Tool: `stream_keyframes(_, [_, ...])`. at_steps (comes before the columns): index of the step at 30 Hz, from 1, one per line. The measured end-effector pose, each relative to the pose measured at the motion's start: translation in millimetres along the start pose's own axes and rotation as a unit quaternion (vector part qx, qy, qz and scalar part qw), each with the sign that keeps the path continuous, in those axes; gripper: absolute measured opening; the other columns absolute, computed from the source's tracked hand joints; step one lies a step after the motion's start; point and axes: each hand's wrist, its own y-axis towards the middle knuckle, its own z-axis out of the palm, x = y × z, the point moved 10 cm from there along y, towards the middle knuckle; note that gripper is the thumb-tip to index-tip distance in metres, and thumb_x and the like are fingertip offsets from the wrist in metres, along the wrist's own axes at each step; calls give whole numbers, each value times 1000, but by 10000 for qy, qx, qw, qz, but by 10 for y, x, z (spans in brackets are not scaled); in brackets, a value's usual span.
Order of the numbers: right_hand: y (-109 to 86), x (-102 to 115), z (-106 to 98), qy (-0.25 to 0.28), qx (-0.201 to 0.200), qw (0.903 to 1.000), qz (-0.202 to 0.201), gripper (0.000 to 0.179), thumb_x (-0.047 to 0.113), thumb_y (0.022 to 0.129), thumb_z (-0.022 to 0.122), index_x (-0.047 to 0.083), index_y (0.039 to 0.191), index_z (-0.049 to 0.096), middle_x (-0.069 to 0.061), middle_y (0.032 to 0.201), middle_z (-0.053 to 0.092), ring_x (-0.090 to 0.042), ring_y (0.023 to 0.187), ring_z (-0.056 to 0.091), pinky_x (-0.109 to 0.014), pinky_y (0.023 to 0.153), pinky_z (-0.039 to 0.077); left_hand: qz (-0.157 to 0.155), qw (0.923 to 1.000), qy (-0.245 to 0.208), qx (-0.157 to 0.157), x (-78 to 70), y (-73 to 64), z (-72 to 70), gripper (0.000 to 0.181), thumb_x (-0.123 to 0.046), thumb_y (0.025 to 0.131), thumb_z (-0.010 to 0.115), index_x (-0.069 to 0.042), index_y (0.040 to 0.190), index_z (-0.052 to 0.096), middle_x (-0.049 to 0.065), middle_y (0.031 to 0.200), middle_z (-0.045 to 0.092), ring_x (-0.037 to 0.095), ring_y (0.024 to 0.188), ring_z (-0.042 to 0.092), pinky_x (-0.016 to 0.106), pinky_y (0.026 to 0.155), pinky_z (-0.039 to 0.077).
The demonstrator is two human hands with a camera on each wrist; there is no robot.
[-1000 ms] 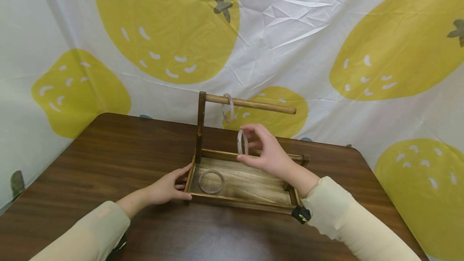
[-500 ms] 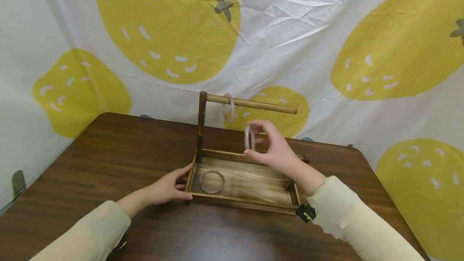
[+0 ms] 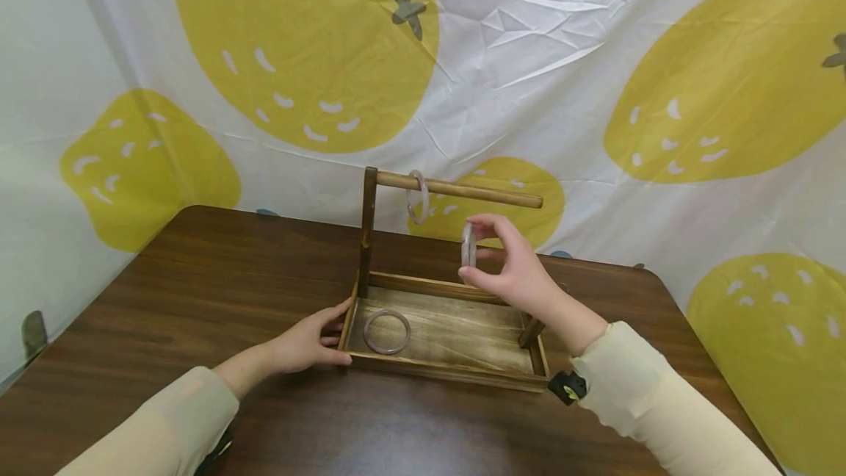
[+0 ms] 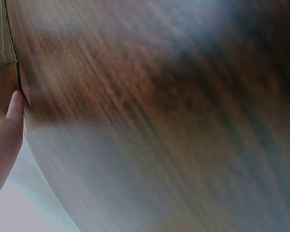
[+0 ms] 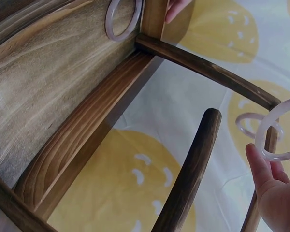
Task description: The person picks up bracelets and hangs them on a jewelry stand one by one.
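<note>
A pale, translucent bangle point(image 3: 468, 247) stands on edge between the thumb and fingers of my right hand point(image 3: 518, 267), below the upper bar point(image 3: 485, 191) of a wooden bangle stand point(image 3: 456, 373). The right wrist view shows this bangle point(image 5: 263, 138) overlapping the upper bar and the hanging bangle point(image 5: 240, 126). That second bangle point(image 3: 424, 198) hangs round the upper bar near the left post point(image 3: 367, 233). A third bangle point(image 3: 387, 351) lies flat at the left end of the stand's tray. My left hand point(image 3: 304, 340) grips the tray's left end, thumb at the front corner.
The stand's lower bar point(image 5: 188, 169), with a free rounded end, shows in the right wrist view; my right hand mostly hides it in the head view. A dark wooden table point(image 3: 198, 278) carries the stand. Behind hangs a white curtain point(image 3: 515, 35) with yellow fruit prints.
My right hand has moved right and slightly up with its bangle, which has turned more edge-on in the head view. My left hand and the stand have stayed put.
</note>
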Motion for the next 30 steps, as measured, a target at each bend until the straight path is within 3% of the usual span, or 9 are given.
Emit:
stream_keyframes(5, [-16,-22,-79,-18,-101,9999,62,63,-4,77,72,-3,131,41,-17,118,49,-18,109,47,-32,88,55,-13,10000,16,-18,-1,0,-2,97,-10,79,75,10,146,8,39,146,15,51,127,36,46,101,46])
stream_keyframes(12, [-27,-85,-182,-27,-211,9996,208,62,-5,77,71,-3,132,40,-16,119,48,-8,108,45,-19,92,50,-6,10000,15,-1,-17,-1,2,96,-9,79,74,10,146,8,39,146,15,51,127,36,47,100,47])
stream_keyframes(17, [-34,-125,-257,-24,-324,9990,308,62,-5,78,70,-3,132,40,-16,119,48,-7,107,45,-18,92,50,-59,10000,26,-22,-21,-6,-2,96,-9,79,74,9,146,8,38,146,15,50,127,36,46,100,47])
stream_keyframes(21, [-42,-123,-303,6,-388,9989,279,60,-4,79,69,-3,131,40,-14,119,47,-5,107,45,-23,93,51,-66,10000,34,-27,-9,-7,-9,96,-10,79,75,9,146,8,38,146,15,51,127,36,46,100,47])
stream_keyframes(30, [-80,-154,-408,215,-437,9984,301,57,-7,81,65,-3,131,38,-8,117,44,-5,106,45,-11,89,49,-115,9999,1,4,89,6,-20,99,-15,79,75,7,147,8,37,147,15,50,128,36,46,100,46])
